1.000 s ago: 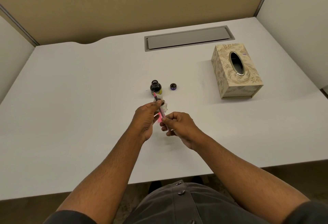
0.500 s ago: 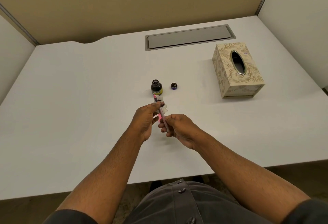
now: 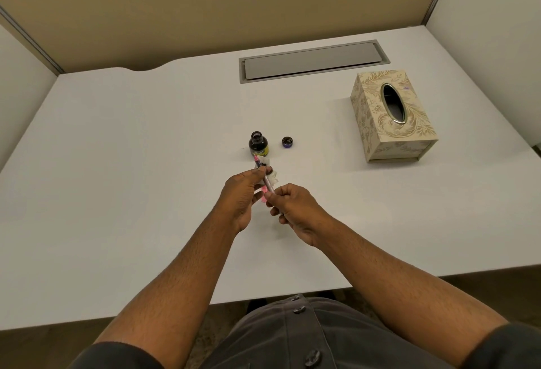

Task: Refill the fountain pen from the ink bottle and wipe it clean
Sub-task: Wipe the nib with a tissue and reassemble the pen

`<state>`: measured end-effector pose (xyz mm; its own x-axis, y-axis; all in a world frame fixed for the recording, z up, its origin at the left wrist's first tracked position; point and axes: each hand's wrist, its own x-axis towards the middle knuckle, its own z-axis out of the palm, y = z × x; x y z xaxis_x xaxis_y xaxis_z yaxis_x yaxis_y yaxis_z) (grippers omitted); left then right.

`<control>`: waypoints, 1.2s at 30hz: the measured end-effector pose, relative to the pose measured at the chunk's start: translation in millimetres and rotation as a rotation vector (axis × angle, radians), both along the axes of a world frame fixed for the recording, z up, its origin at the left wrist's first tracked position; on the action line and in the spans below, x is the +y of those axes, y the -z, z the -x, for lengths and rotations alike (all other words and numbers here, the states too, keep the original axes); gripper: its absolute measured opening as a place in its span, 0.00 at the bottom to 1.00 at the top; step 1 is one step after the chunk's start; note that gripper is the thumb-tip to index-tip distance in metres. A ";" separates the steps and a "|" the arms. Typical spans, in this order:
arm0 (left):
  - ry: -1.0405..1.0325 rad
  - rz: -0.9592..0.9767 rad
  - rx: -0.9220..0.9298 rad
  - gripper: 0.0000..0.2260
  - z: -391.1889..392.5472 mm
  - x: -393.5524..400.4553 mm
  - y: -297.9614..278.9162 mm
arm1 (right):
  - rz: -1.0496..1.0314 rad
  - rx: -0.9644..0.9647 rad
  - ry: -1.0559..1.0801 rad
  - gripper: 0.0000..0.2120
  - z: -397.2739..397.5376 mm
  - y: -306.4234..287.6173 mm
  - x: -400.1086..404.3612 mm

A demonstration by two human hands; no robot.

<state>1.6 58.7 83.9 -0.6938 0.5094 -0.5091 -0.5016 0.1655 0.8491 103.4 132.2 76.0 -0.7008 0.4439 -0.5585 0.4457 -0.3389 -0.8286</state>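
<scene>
A slim pink fountain pen (image 3: 267, 182) points away from me, its tip just in front of the open ink bottle (image 3: 258, 145). My right hand (image 3: 294, 210) grips the pen's rear end. My left hand (image 3: 244, 193) pinches a crumpled white tissue (image 3: 271, 176) against the pen's front part; dark ink stains show on the tissue. The bottle stands upright on the white desk (image 3: 117, 178), uncapped. Its small dark cap (image 3: 287, 141) lies to the bottle's right.
A patterned cream tissue box (image 3: 390, 117) sits at the right of the desk. A grey cable hatch (image 3: 313, 61) is set into the desk at the back. Partition walls enclose the desk on three sides.
Both hands stay together over the desk; the pen has shifted slightly within the tissue, and my view has drifted a little. The bottle and cap have not moved.
</scene>
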 end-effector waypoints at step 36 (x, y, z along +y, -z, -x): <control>0.044 -0.042 -0.024 0.09 -0.4 -0.4 2.7 | 0.221 0.052 0.092 0.11 4.2 -4.9 -1.9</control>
<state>2.1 58.3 81.1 -0.6582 0.5607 -0.5024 -0.5145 0.1522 0.8439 99.2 130.3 81.0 -0.6937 0.3784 -0.6129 0.3630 -0.5513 -0.7512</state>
